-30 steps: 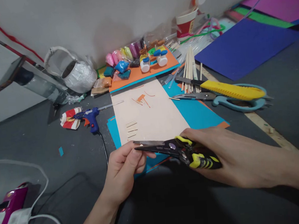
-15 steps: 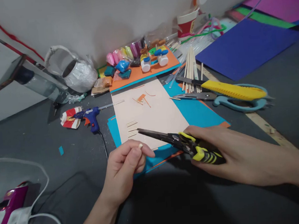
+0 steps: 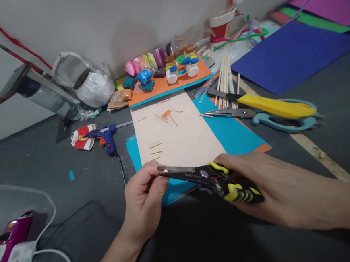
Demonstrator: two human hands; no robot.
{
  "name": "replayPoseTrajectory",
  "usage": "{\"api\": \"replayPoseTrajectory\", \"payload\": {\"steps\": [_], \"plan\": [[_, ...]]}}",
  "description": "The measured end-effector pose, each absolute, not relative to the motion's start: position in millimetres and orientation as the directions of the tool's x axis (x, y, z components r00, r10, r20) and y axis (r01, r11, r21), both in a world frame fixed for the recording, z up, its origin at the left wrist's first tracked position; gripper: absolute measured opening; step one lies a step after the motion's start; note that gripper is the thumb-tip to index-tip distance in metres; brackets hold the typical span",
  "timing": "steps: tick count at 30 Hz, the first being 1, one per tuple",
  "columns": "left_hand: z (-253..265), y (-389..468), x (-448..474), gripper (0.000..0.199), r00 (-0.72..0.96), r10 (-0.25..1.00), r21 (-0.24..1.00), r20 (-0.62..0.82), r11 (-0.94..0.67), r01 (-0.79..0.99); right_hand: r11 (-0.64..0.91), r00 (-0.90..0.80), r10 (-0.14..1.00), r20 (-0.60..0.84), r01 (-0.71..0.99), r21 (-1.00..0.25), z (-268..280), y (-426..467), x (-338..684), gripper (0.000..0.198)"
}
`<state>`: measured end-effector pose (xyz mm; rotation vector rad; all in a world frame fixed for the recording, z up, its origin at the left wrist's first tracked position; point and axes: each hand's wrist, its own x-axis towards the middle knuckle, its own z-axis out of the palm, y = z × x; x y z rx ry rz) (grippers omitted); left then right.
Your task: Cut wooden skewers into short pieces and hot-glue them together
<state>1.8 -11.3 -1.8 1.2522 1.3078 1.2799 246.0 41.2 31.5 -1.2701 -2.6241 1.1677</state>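
My left hand (image 3: 146, 202) is closed, with thumb and forefinger pinching a short wooden stick (image 3: 165, 171), of which only the pale end shows. Around that end lie the slightly parted blades of a pair of snips (image 3: 196, 173) with black and yellow handles. My right hand (image 3: 267, 184) is wrapped round those handles. Just beyond my left hand, several short cut stick pieces (image 3: 155, 150) lie in a row on a pale sheet of paper (image 3: 184, 140). Orange paper scraps (image 3: 166, 113) rest farther up the same sheet.
A blue glue gun (image 3: 107, 138) lies at left. To the right are a yellow utility knife (image 3: 274, 106), scissors (image 3: 283, 123) and a bundle of wooden sticks (image 3: 224, 82). Clay packets (image 3: 144, 76) and a silvery basket (image 3: 94, 89) stand at the back.
My right hand has brought the snips down and left to the stick end, so the blades, closed before, are now parted around it. My left hand keeps its pinch.
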Motion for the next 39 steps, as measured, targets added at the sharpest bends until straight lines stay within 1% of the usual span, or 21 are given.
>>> {"api": "replayPoseTrajectory", "payload": {"steps": [4, 8, 10, 13, 15, 18, 22, 25, 27, 29, 32, 34, 36, 39], "plan": [[0, -12, 4, 0.013, -0.105, 0.994, 0.997, 0.023, -0.015, 0.082, 0.399, -0.673, 0.69, -0.267, 0.662, -0.635, 30, 39, 247, 0.009], [3, -11, 6, 0.016, -0.089, 0.996, 0.998, 0.022, -0.016, 0.065, 0.458, -0.677, 0.701, -0.223, 0.668, -0.587, 24, 41, 250, 0.011], [4, -11, 6, 0.017, -0.098, 0.995, 0.998, 0.028, -0.023, 0.053, 0.453, -0.668, 0.705, -0.237, 0.682, -0.574, 23, 42, 250, 0.012], [5, -10, 5, 0.014, -0.107, 0.993, 0.997, 0.038, -0.031, 0.064, 0.415, -0.653, 0.708, -0.268, 0.692, -0.591, 25, 42, 249, 0.014], [6, -10, 4, 0.014, -0.078, 0.996, 0.996, 0.041, -0.034, 0.084, 0.405, -0.659, 0.701, -0.273, 0.683, -0.608, 28, 42, 248, 0.014], [8, -9, 3, 0.019, -0.027, 0.999, 0.993, 0.037, -0.034, 0.113, 0.416, -0.677, 0.686, -0.266, 0.665, -0.62, 31, 41, 247, 0.009], [10, -9, 4, 0.021, -0.017, 1.0, 0.993, 0.012, -0.01, 0.118, 0.429, -0.688, 0.678, -0.259, 0.656, -0.621, 31, 43, 249, 0.007], [9, -10, 4, 0.017, -0.062, 0.998, 0.998, -0.007, 0.011, 0.06, 0.473, -0.692, 0.688, -0.22, 0.658, -0.586, 29, 44, 251, 0.004], [8, -11, 3, 0.015, -0.08, 0.997, 0.999, -0.009, 0.012, 0.034, 0.492, -0.682, 0.705, -0.191, 0.666, -0.561, 28, 44, 252, 0.006], [7, -11, 3, 0.014, -0.078, 0.997, 1.0, -0.004, 0.006, 0.019, 0.479, -0.666, 0.722, -0.185, 0.675, -0.562, 27, 44, 251, 0.011], [6, -9, 4, 0.018, -0.046, 0.999, 0.999, 0.001, -0.003, -0.033, 0.424, -0.635, 0.75, -0.188, 0.679, -0.6, 24, 45, 250, 0.02], [7, -7, 6, 0.023, -0.017, 1.0, 0.993, -0.005, 0.003, -0.12, 0.394, -0.61, 0.77, -0.184, 0.683, -0.615, 22, 46, 250, 0.026], [9, -4, 10, 0.027, 0.01, 0.999, 0.973, -0.04, 0.041, -0.227, 0.386, -0.59, 0.787, -0.177, 0.696, -0.605, 19, 47, 250, 0.03], [12, 0, 14, 0.033, 0.054, 0.984, 0.911, -0.168, 0.176, -0.374, 0.397, -0.57, 0.809, -0.145, 0.71, -0.582, 14, 48, 251, 0.032]]}}
